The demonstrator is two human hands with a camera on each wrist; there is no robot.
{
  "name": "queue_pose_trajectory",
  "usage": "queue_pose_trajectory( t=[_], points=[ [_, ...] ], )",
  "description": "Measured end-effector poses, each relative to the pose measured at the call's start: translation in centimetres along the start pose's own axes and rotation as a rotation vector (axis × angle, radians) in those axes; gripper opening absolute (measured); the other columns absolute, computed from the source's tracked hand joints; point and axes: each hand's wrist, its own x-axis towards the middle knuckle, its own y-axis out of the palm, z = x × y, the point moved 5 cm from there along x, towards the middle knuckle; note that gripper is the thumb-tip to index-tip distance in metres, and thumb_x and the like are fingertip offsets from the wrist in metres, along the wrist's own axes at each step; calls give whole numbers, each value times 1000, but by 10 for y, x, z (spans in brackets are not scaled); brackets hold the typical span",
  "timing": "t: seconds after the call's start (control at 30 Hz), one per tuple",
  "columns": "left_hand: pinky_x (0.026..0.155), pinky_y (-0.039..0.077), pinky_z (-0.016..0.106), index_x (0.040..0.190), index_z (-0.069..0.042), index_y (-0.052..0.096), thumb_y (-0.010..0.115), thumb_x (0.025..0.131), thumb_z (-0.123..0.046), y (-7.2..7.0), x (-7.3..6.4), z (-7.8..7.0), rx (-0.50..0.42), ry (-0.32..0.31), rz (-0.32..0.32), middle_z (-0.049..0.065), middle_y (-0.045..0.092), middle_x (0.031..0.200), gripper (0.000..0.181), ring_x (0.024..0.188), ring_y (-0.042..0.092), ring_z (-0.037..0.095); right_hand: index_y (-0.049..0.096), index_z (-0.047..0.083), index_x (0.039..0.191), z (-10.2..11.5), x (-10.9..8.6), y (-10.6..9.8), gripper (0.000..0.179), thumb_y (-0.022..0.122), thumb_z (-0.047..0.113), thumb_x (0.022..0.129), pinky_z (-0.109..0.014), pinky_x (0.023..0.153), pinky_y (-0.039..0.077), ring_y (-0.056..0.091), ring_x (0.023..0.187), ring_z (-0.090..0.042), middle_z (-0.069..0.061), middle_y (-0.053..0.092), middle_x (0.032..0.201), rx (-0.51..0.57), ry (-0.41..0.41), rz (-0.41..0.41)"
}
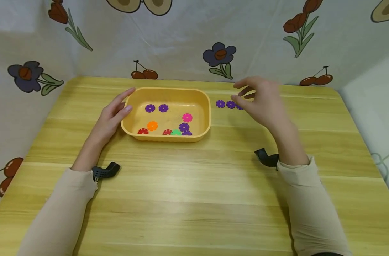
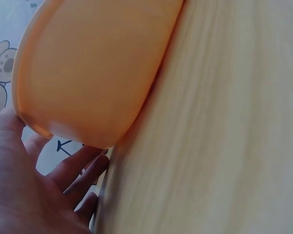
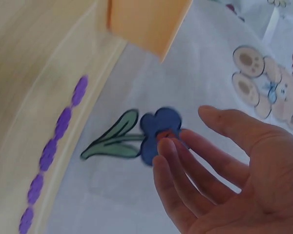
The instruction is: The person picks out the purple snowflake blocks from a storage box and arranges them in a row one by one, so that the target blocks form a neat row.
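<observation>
Lining purple discs (image 1: 220,104) on the desk (image 1: 181,199) beside the tray (image 1: 168,139), we judge | left hand (image 1: 108,116) grips tray; right hand (image 1: 263,102) empty, fingers loose | next likely calls for pinching a tray disc (image 1: 163,108)

This looks like a homely indoor corner, though whether it is a real home cannot be told. Beyond the left hand (image 1: 109,115) and the right hand (image 1: 264,103) rises a creased, pale cloth (image 1: 178,39) printed with cartoon flowers (image 1: 220,54), cherries (image 1: 145,74) and a bear (image 3: 285,92), much like nursery fabric. Beneath both hands spreads a wood-grain counter (image 1: 181,192) with rounded far corners. Bright, toy-like flower-shaped discs (image 1: 150,108) lie between the hands in a yellow tray (image 1: 167,138).
</observation>
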Motion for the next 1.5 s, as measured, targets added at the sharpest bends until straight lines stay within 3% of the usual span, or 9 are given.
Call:
queue_pose_trajectory(
  t=[0.13,0.3,0.57,0.8,1.07,1.2,1.5],
  points=[
    [93,57,17,163,-35,42,52,112,-30,0,0,0,3,4,4,13,47,163,52,129,63,21,73,1,122,22,5,19,29,79,13,95,-49,97,60,71,109,-32,-15,72,124,3,-87,68],
    [92,58,18,163,-34,42,52,112,-30,1,1,0,-7,7,5,15,48,162,52,127,64,20,73,2,121,47,15,45,31,82,12,93,-44,99,58,69,109,-30,-13,74,120,-20,-150,199],
    [95,56,17,163,-36,41,52,112,-31,3,1,2,-2,-5,10,9,45,165,52,132,61,26,74,1,122,67,21,89,34,83,10,91,-42,102,55,68,113,-31,-14,75,119,-33,-181,419],
    [95,56,17,162,-36,41,52,112,-31,0,0,2,1,-8,4,13,48,162,52,129,62,21,74,1,122,79,20,112,34,82,8,90,-37,100,56,68,109,-27,-11,76,115,-75,-173,489],
    [95,56,16,163,-35,41,52,112,-31,-2,-3,3,-11,-6,1,12,45,164,52,131,62,21,77,7,115,89,20,133,34,90,21,87,-34,90,56,63,94,-22,-6,74,102,-239,-200,553],
    [95,56,17,163,-34,42,52,112,-29,-2,-3,2,-24,2,0,13,46,164,52,130,62,21,79,8,106,89,20,139,24,89,21,88,-34,89,57,65,92,-21,-6,76,99,-278,-244,544],
    [95,56,17,163,-34,42,51,112,-29,0,0,0,-25,12,6,5,43,167,51,133,60,22,79,9,100,87,18,137,17,88,17,88,-34,84,56,63,86,-21,-4,74,92,-267,-232,503]
  ],
)
